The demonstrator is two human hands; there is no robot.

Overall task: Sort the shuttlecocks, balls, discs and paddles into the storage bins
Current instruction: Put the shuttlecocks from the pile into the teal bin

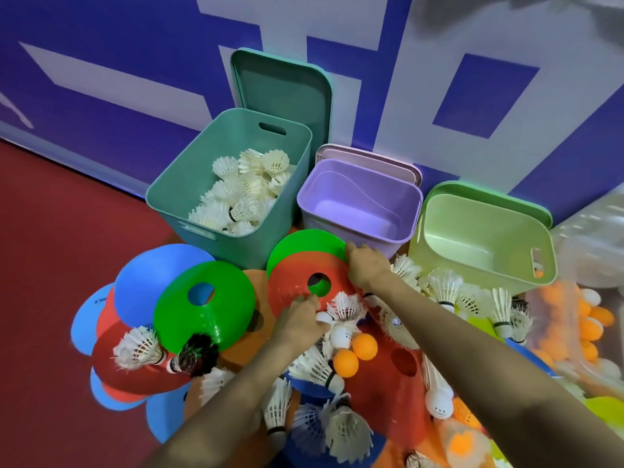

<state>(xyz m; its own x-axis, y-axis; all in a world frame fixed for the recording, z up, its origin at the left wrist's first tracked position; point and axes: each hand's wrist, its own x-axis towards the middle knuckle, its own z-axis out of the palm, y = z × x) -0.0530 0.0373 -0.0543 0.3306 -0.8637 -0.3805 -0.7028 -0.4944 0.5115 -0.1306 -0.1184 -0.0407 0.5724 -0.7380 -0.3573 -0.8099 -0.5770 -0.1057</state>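
A red floor (50, 265) meets a blue-and-white wall (101, 45). Just in front of the teal bin (175, 184) is a red disc (287, 285), and the right grip (366, 266) pinches its far rim. The left grip (300, 320) rests on its near rim with the fingers hidden, so I cannot tell whether it clasps.
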